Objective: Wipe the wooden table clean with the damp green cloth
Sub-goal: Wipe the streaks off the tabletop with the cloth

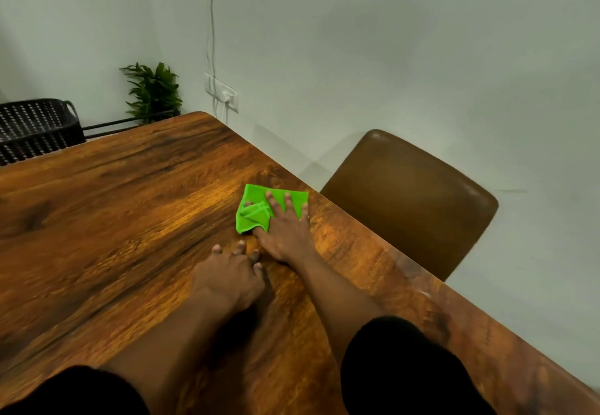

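Observation:
A folded bright green cloth [251,211] lies on the wooden table [113,219], close to its right edge. My right hand [285,229] presses flat on the cloth's right half, fingers spread, with the thumb at its near corner. My left hand [229,273] rests on the bare wood just nearer to me, fingertips down and holding nothing. Both forearms reach in from the bottom, with black sleeves at the elbows.
A brown chair [412,193] stands beside the table's right edge. A black woven basket [35,125] sits at the far left end. A potted plant [154,93] and a wall socket [222,93] with a hanging cable are behind the far corner.

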